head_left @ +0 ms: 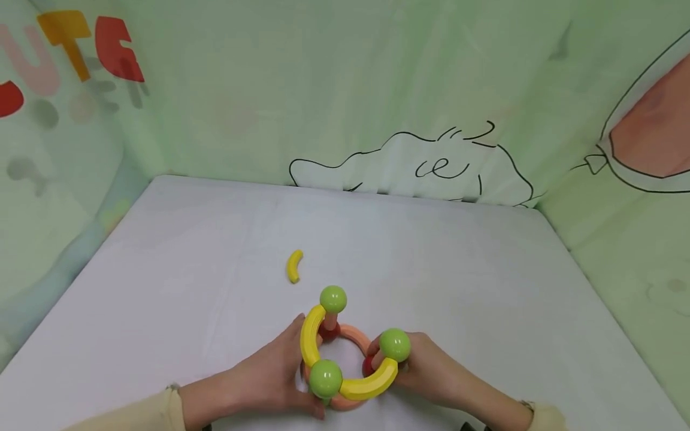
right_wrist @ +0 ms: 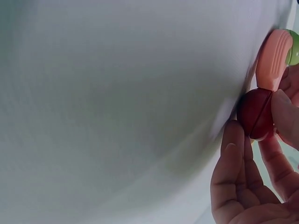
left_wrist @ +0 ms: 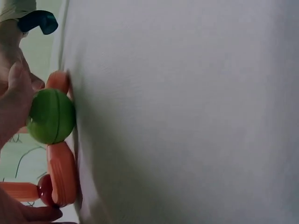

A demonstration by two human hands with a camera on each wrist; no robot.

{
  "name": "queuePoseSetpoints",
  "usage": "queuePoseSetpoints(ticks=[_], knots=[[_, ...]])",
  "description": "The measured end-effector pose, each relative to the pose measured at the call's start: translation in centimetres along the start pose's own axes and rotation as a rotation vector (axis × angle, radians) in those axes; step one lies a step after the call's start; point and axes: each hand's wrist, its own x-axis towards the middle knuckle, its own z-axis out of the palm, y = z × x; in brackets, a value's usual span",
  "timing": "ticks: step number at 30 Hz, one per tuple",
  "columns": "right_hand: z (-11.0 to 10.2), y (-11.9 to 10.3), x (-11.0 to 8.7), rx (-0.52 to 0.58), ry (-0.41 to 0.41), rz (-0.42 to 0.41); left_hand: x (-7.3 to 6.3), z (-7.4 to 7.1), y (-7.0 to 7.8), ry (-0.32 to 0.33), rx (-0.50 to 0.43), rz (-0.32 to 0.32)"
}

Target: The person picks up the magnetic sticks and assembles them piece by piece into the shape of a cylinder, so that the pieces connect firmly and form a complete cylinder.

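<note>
A ball-and-rod building toy stands on the table between both hands in the head view. Its upper part has green balls (head_left: 395, 345) joined by two curved yellow rods (head_left: 372, 383). Below lies a ring of curved orange rods (head_left: 354, 336) with red balls. My left hand (head_left: 272, 374) holds the toy's left side, thumb in front by a lower green ball (left_wrist: 52, 116), fingers behind near a red ball (left_wrist: 46, 190). On the right, my right hand (head_left: 431, 370) grips another red ball (right_wrist: 256, 113) between thumb and fingers. The hands partly hide the lower ring.
A loose curved yellow rod (head_left: 293, 266) lies beyond the toy, slightly left. The white-covered table (head_left: 458, 257) is bordered at the back and sides by printed green curtains (head_left: 242, 90).
</note>
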Motion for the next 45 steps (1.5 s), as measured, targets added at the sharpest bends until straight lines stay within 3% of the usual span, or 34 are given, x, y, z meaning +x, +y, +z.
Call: queuePoseSetpoints(ticks=[7,13,20,25,29,34,45], knots=[[0.1,0.1,-0.7,-0.023,0.043,0.003,0.3,0.1,0.3,0.086,0.048,-0.031],[0.1,0.3,-1.3,-0.044,0.042,0.064,0.6,-0.1,0.1,0.131,0.073,-0.03],[0.1,0.2,-1.4,0.01,-0.023,0.096,0.9,-0.4,-0.4,0.183,0.084,-0.012],[-0.5,0.0,-1.2,0.022,-0.065,0.058,1.0,-0.3,-0.5,0.217,0.073,0.01],[-1.7,-0.1,-0.6,-0.039,-0.006,0.033,1.1,-0.3,-0.6,0.209,0.053,0.006],[-2.8,-0.1,1.1,-0.125,0.102,0.09,1.0,-0.2,-0.6,0.215,0.046,0.01],[-1.9,0.5,3.9,-0.108,0.041,0.028,1.4,-0.2,-0.5,0.222,0.05,-0.016]])
